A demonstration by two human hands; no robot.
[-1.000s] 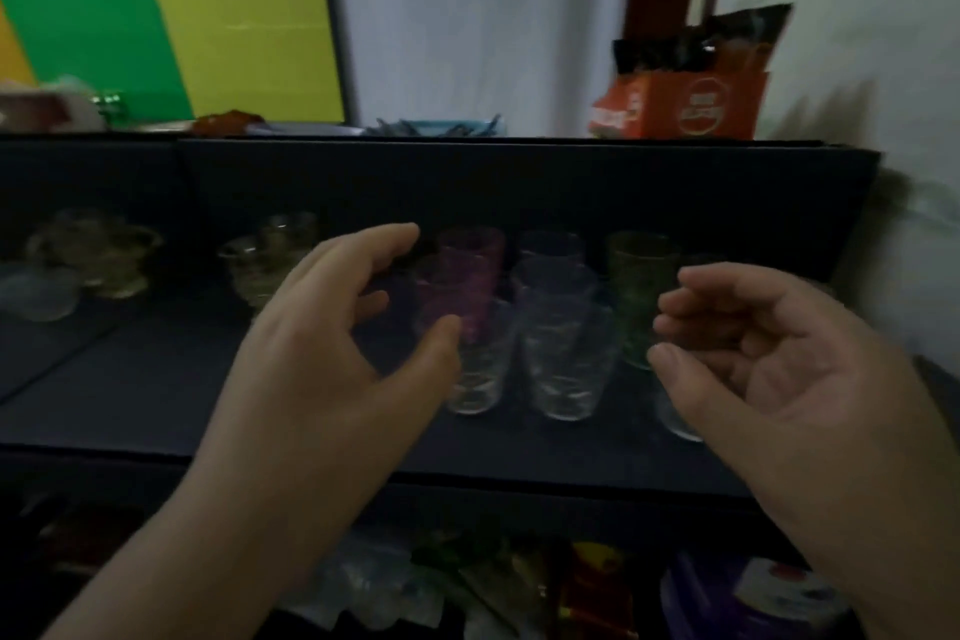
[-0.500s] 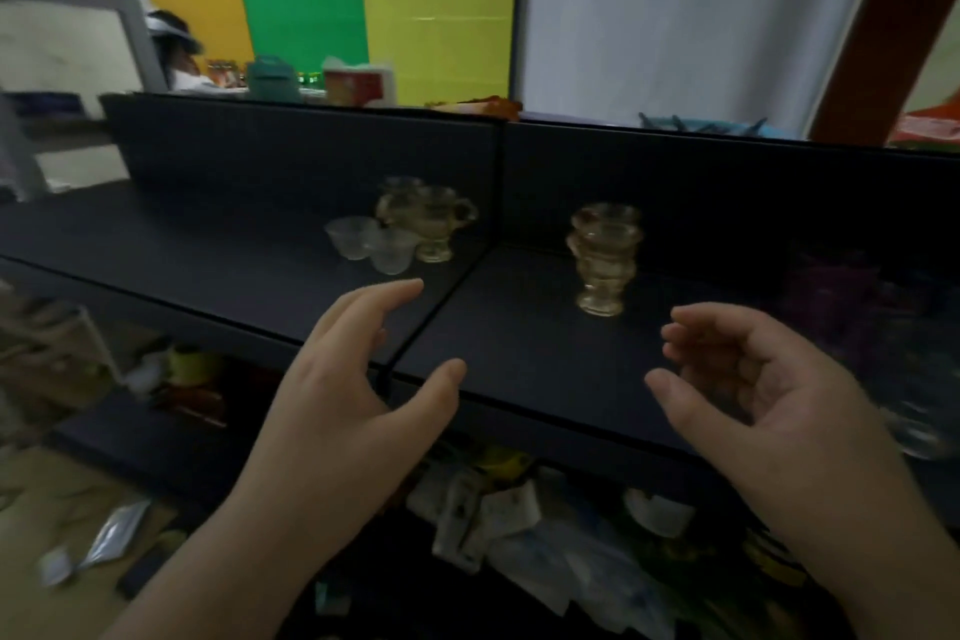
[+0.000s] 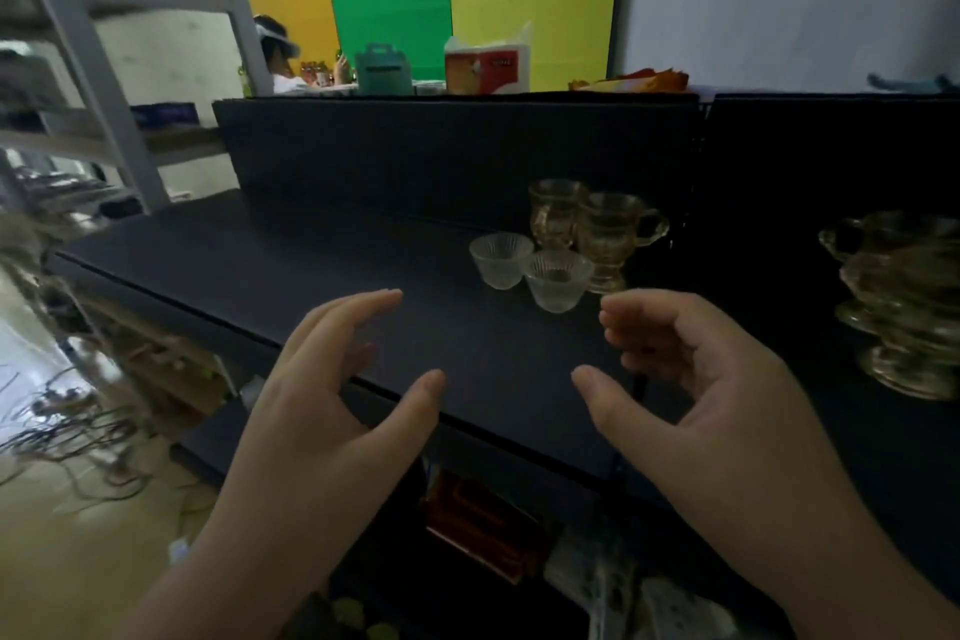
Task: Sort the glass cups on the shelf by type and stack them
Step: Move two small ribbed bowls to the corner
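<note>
Hovering both hands, left (image 3: 322, 411) and right (image 3: 691, 395), loosely curled and empty over the shelf (image 3: 322, 276), we ready each grip for the clear ribbed cups (image 3: 530, 270) just beyond, grouped beside amber mugs (image 3: 597, 229).

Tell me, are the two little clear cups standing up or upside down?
Standing up. Both clear cups show open rims on top and narrow bases on the shelf.

No lettering can be read; the red-and-white box (image 3: 488, 67) at twelve o'clock bears print too blurred to make out.
</note>
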